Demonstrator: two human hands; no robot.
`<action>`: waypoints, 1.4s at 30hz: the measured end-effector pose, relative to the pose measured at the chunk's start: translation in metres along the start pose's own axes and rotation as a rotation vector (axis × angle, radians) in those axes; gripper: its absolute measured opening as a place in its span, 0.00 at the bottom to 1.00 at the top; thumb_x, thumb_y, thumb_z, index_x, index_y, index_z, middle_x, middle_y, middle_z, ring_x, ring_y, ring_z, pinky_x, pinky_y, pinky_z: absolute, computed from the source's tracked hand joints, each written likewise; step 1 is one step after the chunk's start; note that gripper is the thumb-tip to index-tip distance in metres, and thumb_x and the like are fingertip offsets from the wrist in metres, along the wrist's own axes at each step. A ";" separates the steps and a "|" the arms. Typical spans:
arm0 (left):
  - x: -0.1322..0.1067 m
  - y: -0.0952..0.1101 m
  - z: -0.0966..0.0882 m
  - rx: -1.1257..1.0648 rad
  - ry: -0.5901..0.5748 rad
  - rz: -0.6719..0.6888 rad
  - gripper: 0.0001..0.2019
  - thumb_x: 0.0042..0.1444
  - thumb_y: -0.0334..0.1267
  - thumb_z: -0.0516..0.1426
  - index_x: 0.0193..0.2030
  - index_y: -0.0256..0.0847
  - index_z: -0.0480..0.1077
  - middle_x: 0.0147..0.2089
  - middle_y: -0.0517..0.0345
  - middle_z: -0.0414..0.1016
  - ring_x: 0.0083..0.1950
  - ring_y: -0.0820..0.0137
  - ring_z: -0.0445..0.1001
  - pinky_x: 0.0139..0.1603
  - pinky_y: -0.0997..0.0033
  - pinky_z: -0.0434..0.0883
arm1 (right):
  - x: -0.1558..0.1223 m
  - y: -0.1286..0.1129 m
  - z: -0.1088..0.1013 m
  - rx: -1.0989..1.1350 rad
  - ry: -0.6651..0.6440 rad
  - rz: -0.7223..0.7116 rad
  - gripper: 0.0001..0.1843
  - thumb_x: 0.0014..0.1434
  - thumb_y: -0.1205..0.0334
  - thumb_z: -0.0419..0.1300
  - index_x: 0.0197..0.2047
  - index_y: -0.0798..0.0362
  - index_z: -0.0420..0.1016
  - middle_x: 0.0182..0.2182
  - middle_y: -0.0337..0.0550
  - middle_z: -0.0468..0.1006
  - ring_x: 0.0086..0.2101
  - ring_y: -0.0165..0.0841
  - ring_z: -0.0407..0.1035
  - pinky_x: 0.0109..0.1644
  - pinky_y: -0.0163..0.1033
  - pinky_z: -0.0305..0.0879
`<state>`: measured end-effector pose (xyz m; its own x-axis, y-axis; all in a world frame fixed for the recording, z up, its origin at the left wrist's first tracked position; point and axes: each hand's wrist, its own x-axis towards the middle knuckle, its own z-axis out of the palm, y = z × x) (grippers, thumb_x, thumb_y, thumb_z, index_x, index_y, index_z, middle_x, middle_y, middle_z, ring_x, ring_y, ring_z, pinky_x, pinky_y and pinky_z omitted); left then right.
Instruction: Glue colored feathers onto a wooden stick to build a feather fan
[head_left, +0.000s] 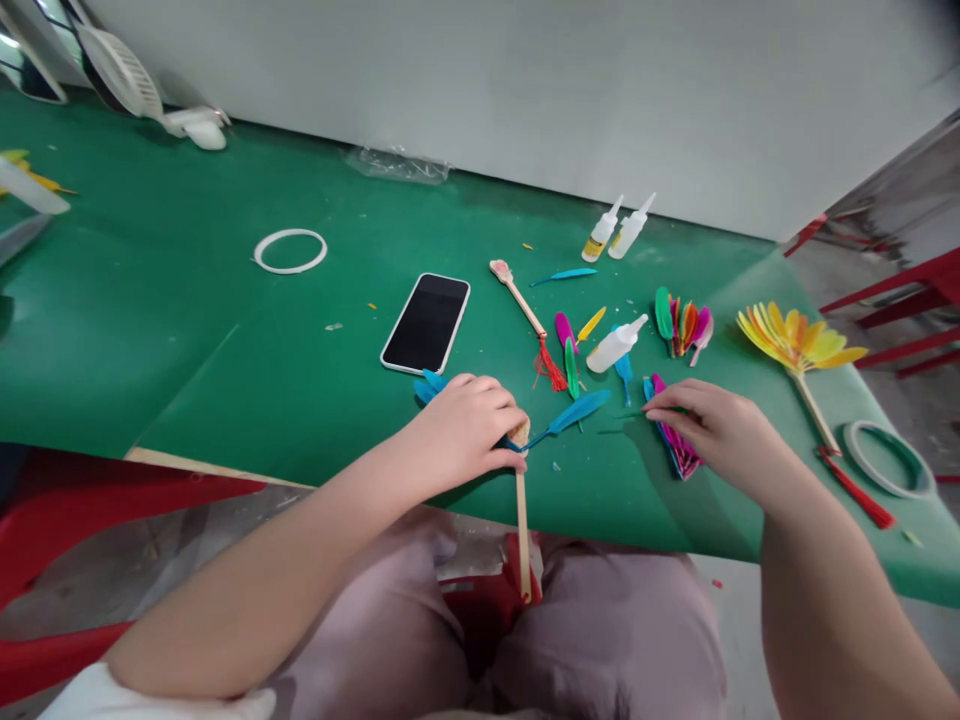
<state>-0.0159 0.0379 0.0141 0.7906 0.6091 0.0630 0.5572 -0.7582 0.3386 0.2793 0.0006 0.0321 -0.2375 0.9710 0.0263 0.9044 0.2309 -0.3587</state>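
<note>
At the near edge of the green table (225, 330), the left hand (469, 430) is curled shut over the top end of a wooden stick (523, 530), thumb and fingers pressing it down; the stick runs back off the table edge towards the person's lap. A blue feather (570, 414) juts out to the right from under that grip, and more blue shows on the hand's far left side. To the right, the right hand (716, 432) lies on a pile of pink and blue feathers (677, 455), fingers bent with the tips down (whether they pinch a feather cannot be told). Farther off lie a dark phone (426, 322), a tasselled stick (523, 308), a glue bottle (615, 346) on its side and a yellow feather fan (795, 345) at the right.
</note>
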 end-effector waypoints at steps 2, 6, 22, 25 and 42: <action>0.014 -0.005 -0.009 -0.043 0.023 -0.042 0.16 0.56 0.49 0.53 0.42 0.40 0.71 0.39 0.54 0.74 0.44 0.66 0.69 0.43 0.67 0.63 | -0.003 0.009 0.001 0.028 -0.010 0.024 0.12 0.57 0.53 0.52 0.33 0.49 0.72 0.32 0.40 0.74 0.33 0.33 0.68 0.36 0.38 0.62; 0.070 -0.009 -0.020 -0.221 0.099 -0.206 0.18 0.57 0.44 0.52 0.52 0.40 0.64 0.36 0.55 0.74 0.34 0.69 0.71 0.34 0.72 0.64 | 0.004 0.006 0.002 0.045 -0.037 0.023 0.12 0.57 0.56 0.50 0.34 0.49 0.73 0.32 0.41 0.75 0.33 0.34 0.69 0.37 0.39 0.63; 0.140 -0.022 0.007 -0.480 0.255 -0.368 0.13 0.50 0.30 0.55 0.44 0.32 0.71 0.33 0.51 0.75 0.34 0.69 0.73 0.40 0.66 0.69 | -0.005 -0.012 -0.023 -0.156 0.060 -0.161 0.22 0.52 0.75 0.44 0.41 0.49 0.73 0.40 0.42 0.72 0.28 0.27 0.68 0.31 0.34 0.62; 0.133 -0.026 -0.022 -0.727 0.309 -0.373 0.09 0.51 0.31 0.55 0.38 0.31 0.72 0.31 0.53 0.74 0.31 0.73 0.72 0.38 0.67 0.71 | 0.002 -0.033 -0.035 -0.323 -0.021 -0.214 0.24 0.50 0.78 0.45 0.44 0.49 0.72 0.39 0.42 0.72 0.27 0.27 0.67 0.27 0.32 0.58; 0.113 0.005 -0.080 -0.617 0.172 -0.286 0.08 0.43 0.28 0.55 0.30 0.36 0.74 0.26 0.53 0.74 0.27 0.69 0.73 0.24 0.73 0.68 | 0.060 -0.076 -0.058 -0.224 -0.315 -0.212 0.12 0.54 0.70 0.52 0.35 0.49 0.75 0.35 0.38 0.75 0.32 0.29 0.68 0.34 0.32 0.59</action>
<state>0.0560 0.1214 0.0986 0.5547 0.8317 0.0229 0.4509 -0.3236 0.8318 0.2168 0.0446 0.1149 -0.4912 0.8425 -0.2211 0.8703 0.4642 -0.1644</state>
